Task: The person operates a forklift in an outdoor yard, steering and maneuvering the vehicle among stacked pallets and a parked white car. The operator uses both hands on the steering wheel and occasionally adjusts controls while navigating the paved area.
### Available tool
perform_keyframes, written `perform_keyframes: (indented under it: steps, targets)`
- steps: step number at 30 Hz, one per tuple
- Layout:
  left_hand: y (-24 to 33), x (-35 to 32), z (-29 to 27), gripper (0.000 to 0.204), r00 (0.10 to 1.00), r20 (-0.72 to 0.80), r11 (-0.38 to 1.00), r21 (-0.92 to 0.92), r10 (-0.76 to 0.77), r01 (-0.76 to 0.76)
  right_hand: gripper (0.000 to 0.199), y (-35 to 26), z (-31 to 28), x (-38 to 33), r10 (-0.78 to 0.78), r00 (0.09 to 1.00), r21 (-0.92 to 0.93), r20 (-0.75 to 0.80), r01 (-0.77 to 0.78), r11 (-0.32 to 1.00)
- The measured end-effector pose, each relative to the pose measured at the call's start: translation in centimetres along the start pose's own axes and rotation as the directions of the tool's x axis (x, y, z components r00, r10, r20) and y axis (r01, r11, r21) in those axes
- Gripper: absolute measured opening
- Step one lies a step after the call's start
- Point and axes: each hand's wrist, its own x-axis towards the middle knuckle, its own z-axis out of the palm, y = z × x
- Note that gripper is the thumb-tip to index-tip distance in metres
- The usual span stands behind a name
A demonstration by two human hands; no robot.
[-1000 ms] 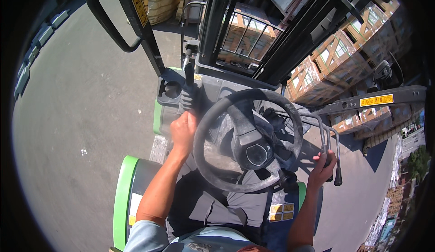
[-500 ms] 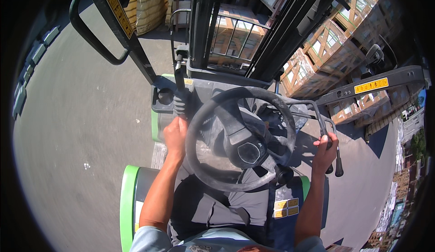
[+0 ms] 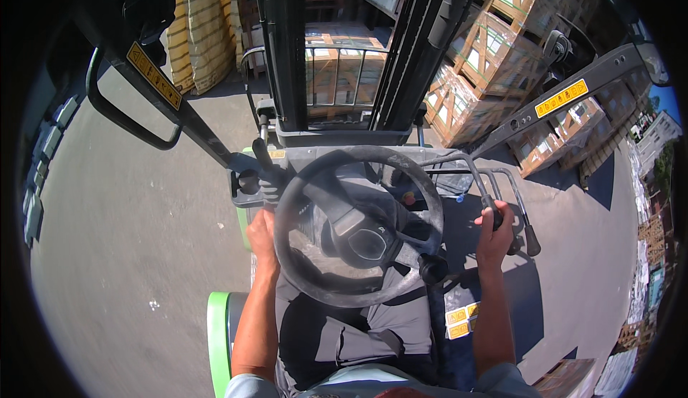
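Observation:
I sit behind the black steering wheel [image 3: 287,265] of a forklift. A round spinner knob [image 3: 432,269] sits at its lower right rim. My left hand [image 3: 262,239] is closed beside the wheel's left rim, just under the ribbed boot of a black lever [image 3: 262,156]. The fingers are partly hidden, so what they grip I cannot make out. My right hand [image 3: 496,235] is wrapped around the dark grip of a hydraulic control lever [image 3: 490,203]. Another black-knobbed lever [image 3: 532,242] stands just to its right.
Ahead rises the black mast [image 3: 287,54], with a wrapped crate [image 3: 340,65] behind its load guard. Stacked wooden crates [image 3: 487,54] stand at the right front. Yellow striped bundles [image 3: 204,32] hang at the front left. Grey pavement [image 3: 150,240] spreads left; white blocks [image 3: 44,147] line its far edge.
The view has turned slightly, so the mast now stands more upright and the controls appear further left. Both hands keep their places at the controls. The wheel looks little changed.

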Motion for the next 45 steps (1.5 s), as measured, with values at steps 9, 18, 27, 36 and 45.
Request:
perform_keyframes:
  steps: [9, 18, 27, 36, 45]
  targets:
    - [0.1, -0.1, -0.2, 0.030, 0.997, 0.023, 0.997, -0.040, -0.069, 0.070, 0.036, 3.2, -6.3, -7.8, -0.044, 0.960, -0.047, -0.278, 0.032, 0.998]
    - [0.0, 0.0, -0.1, 0.028, 1.000, -0.007, 0.998, 0.060, 0.010, -0.009, 0.032, 4.3, -3.8, 2.6, 0.221, 0.963, 0.133, -0.151, -0.202, 0.970]
    - [0.2, -0.3, 0.3, 0.030, 0.999, 0.042, 0.999, 0.052, 0.010, -0.012, 0.033, 3.4, -3.3, 9.5, 0.159, 0.980, 0.010, -0.119, -0.159, 0.987]
    - [0.9, -1.2, 1.4, 0.035, 0.999, 0.037, 1.000, -0.012, -0.005, 0.005, 0.033, 4.9, -4.3, 9.8, 0.156, 0.982, 0.003, -0.106, -0.157, 0.988]
    - [1.5, -2.6, 1.6, 0.043, 0.985, 0.144, 0.984, -0.141, -0.092, 0.112, 0.034, 5.9, -5.1, 10.1, 0.161, 0.983, 0.012, -0.089, -0.161, 0.987]
